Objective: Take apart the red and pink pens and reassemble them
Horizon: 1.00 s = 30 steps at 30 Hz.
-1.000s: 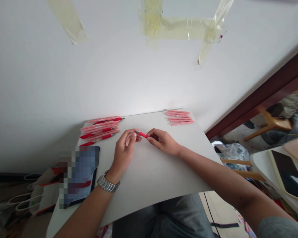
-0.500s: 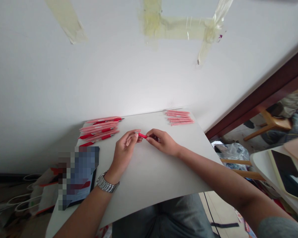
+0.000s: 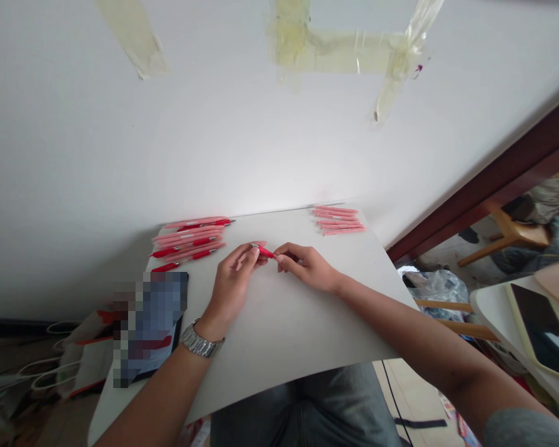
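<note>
Above the middle of the white table, my left hand (image 3: 235, 273) is closed around a red pen (image 3: 265, 251), thumb and fingers on its left part. A metallic bit shows at the pen's left tip. My right hand (image 3: 307, 267) pinches at the pen's right end, where a thin dark piece sticks out of the red barrel; its detail is too small to tell. To the left lies a group of red pens (image 3: 170, 250) mixed with pink pen-shaped pieces (image 3: 190, 234). Another row of pink sticks (image 3: 338, 221), apparently in clear wrap, lies at the back right.
A tablet (image 3: 161, 326) with a blurred-out screen lies at the table's (image 3: 279, 335) left edge. The wall (image 3: 242, 136) rises right behind the table. At the right stand a second white surface with a dark-screened device (image 3: 540, 323) and a wooden chair (image 3: 512, 230).
My right fingers have drawn slightly to the right, and a thin piece now shows between them and the red barrel. The view has shifted a little; the left hand keeps its hold.
</note>
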### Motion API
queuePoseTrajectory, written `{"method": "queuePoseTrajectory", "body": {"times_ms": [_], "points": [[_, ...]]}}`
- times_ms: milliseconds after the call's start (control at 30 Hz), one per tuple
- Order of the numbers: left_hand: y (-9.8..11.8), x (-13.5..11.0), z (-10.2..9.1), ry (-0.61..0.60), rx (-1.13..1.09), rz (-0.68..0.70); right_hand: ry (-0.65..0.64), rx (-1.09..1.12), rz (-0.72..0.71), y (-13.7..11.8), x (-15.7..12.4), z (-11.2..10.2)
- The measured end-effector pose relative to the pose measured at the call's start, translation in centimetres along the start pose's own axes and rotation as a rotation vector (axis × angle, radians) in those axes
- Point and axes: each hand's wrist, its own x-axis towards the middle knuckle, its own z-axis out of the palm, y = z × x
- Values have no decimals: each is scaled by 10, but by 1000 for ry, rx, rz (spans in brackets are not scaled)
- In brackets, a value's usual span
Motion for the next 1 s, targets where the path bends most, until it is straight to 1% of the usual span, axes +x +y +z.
{"method": "queuePoseTrajectory", "body": {"times_ms": [100,200,400,633,733,1000], "points": [[0,0,0,15,-29,-6,-28,-6,9,1,0,0],[1,-1,0,0,-65,-17,-26,-26,-6,4,0,0],[1,-2,1,-1,-117,-15,-56,-3,14,4,0,1],[2,-2,1,-22,-70,3,-58,62,45,-3,-2,0],[2,-3,1,-41,-69,2,-86,73,46,-5,-2,-1],[1,-4,-1,-62,-30,-15,-91,29,40,-1,-1,0]]}}
